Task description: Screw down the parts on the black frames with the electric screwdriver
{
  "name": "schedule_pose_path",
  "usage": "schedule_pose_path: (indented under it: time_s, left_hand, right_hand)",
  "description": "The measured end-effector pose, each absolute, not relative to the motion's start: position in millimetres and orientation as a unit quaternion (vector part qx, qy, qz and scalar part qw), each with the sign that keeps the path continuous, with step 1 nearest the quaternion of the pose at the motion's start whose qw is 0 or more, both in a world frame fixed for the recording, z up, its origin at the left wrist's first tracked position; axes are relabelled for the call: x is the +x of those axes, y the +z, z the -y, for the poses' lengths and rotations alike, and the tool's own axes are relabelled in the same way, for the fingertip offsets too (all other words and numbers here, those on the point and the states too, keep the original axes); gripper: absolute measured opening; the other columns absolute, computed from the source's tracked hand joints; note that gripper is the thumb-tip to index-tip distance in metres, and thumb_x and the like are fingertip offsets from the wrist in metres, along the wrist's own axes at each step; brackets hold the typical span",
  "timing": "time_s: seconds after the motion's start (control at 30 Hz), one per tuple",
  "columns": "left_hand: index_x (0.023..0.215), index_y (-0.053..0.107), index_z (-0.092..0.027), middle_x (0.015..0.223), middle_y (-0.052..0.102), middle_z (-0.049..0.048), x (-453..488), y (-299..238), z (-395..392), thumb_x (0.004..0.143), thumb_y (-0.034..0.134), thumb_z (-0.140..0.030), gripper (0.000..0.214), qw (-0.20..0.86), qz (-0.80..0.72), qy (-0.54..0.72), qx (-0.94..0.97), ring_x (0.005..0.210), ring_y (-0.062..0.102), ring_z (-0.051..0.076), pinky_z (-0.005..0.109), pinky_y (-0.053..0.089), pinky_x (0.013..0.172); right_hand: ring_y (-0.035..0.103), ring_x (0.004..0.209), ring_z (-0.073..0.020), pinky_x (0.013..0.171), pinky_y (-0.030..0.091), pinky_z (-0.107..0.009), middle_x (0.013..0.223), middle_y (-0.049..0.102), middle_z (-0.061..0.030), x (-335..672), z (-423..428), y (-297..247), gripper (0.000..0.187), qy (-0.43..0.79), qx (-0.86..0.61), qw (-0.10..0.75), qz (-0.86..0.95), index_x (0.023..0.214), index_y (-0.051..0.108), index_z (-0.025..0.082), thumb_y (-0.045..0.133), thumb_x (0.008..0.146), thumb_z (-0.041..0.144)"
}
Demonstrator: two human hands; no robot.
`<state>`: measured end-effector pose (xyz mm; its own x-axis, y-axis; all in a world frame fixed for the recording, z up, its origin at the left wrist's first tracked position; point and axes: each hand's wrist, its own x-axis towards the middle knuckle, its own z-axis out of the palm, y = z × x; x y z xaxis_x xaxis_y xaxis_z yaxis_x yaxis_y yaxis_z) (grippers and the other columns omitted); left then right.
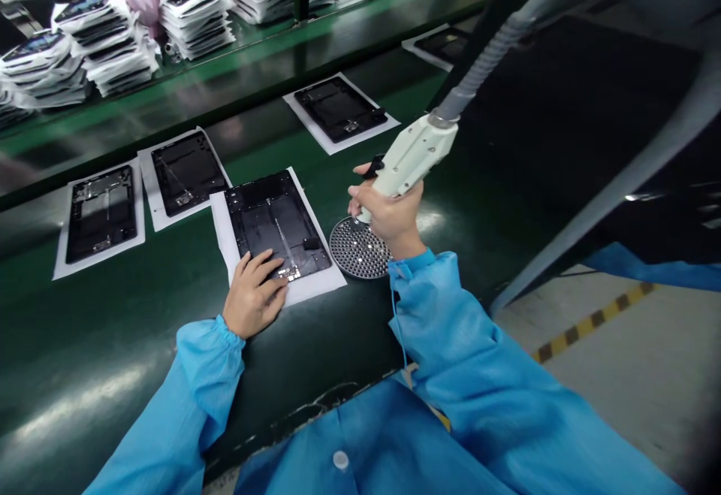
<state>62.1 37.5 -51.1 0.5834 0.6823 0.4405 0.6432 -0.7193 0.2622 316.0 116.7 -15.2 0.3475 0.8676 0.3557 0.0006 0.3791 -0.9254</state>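
Tablet housing [270, 213] laid open on white sheet [312, 285] on desk [113, 337], touched by loosely spread left hand [255, 297]; pale hose-fed tool [415, 151] gripped by right hand [395, 213]. Work judged unfinished: interior [256, 230] uncovered.

A: ngl from where I'm standing that bench [135, 322] is super dark green, and the sleeves [484, 345] are bright blue
B: yep, plus black casing [262, 217], white sheet [315, 285], off-white handheld tool [414, 153]
A: grey dish [360, 255] is dotted all over!
B: floor tape [598, 318] is yellow with dark stripes lol
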Motion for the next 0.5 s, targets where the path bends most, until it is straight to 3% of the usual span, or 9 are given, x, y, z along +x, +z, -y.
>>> schedule_pose_path:
  time_s: [0.5]
  left_hand:
    - [0.086, 0.066, -0.019, 0.111, 0.068, 0.0074, 62.2, -48.8, -38.2, 0.087, 0.058, -0.021, 0.008, 0.047, -0.379, 0.266, 0.885, 0.125, 0.053, 0.026, 0.051, 0.037, 0.108]
  right_hand:
    - [0.051, 0.036, -0.0103, 0.041, 0.045, -0.026, 0.044, 0.052, 0.0086, 315.7, -117.7, -12.7, 0.016, 0.329, -0.463, 0.672, 0.475, 0.078, 0.060, 0.020, 0.066, 0.063, 0.021]
